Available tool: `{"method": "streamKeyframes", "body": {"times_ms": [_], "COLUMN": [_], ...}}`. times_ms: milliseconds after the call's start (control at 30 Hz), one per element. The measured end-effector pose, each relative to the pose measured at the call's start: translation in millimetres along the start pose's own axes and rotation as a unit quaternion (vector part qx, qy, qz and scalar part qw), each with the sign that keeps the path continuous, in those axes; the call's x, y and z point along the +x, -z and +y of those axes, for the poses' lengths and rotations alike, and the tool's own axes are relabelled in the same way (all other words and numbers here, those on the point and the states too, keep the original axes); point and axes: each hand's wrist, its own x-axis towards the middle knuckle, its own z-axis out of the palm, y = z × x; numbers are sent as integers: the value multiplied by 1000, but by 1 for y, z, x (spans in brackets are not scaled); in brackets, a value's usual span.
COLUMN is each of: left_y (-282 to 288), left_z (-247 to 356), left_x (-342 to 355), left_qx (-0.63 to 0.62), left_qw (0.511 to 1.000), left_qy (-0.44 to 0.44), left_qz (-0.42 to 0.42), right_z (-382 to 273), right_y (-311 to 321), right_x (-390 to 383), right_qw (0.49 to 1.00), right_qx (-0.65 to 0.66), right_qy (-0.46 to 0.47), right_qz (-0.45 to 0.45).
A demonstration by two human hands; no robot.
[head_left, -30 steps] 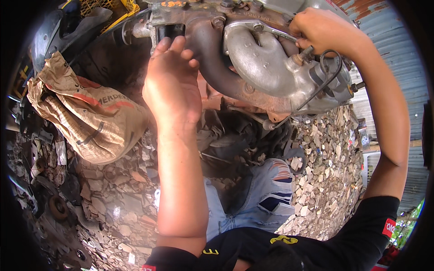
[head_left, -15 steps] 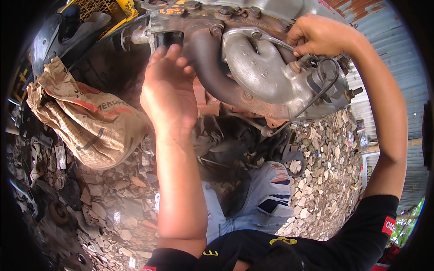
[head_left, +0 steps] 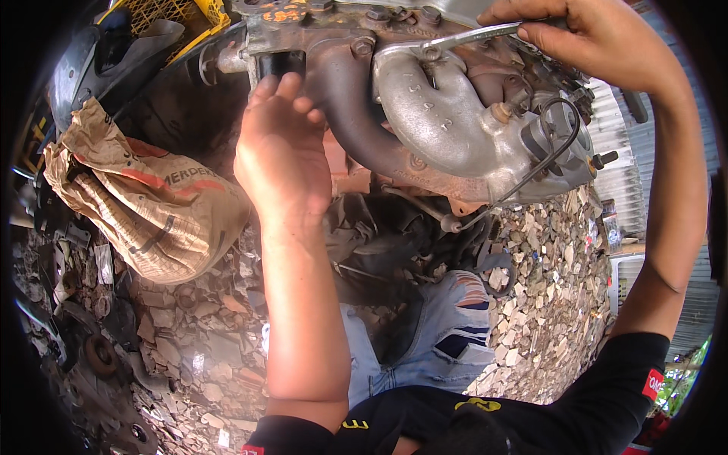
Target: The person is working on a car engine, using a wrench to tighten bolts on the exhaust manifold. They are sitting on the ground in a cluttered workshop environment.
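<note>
My right hand (head_left: pixel 599 42) grips a silver wrench (head_left: pixel 479 35) by its far end, fingers wrapped over the shaft. The wrench's other end reaches a bolt (head_left: pixel 431 53) on the flange of a silver cast manifold (head_left: pixel 425 117). Beside that manifold, a rusty brown exhaust pipe (head_left: pixel 345 98) curves down from the engine block (head_left: pixel 334 29). My left hand (head_left: pixel 284 152) is raised palm up, fingers loosely extended and holding nothing I can see. Its fingertips are at the engine's lower edge, by a dark opening (head_left: pixel 282 64).
A crumpled brown paper sack (head_left: pixel 163 205) stands at the left. Behind it are a yellow crate (head_left: pixel 174 26) and a dark plastic panel (head_left: pixel 98 53). A thin hose (head_left: pixel 531 171) runs below the manifold. Broken stone (head_left: pixel 546 280) covers the ground, and corrugated sheeting (head_left: pixel 618 144) rises at the right.
My right hand has moved up and to the right, and the wrench has swung upward with its end still at the bolt. My left hand stays in place.
</note>
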Motion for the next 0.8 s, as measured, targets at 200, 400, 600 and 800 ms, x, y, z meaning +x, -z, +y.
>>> {"method": "streamKeyframes", "body": {"times_ms": [200,400,600,800], "left_y": [2,1,1,1], "left_z": [-2,-2,-2,-2], "left_x": [0,0,1,0], "left_qx": [2,3,0,5], "left_qw": [1000,1000,1000,1000], "left_qy": [-10,-19,-9,-16], "left_qz": [-5,-12,-6,-14], "right_z": [-19,-19,-16,-19], "right_y": [8,18,10,10], "right_x": [19,26,17,33], "right_qw": [993,990,997,989], "right_qx": [-9,22,-49,-42], "right_qy": [-65,-24,45,-90], "right_qz": [-99,-139,-46,-108]}}
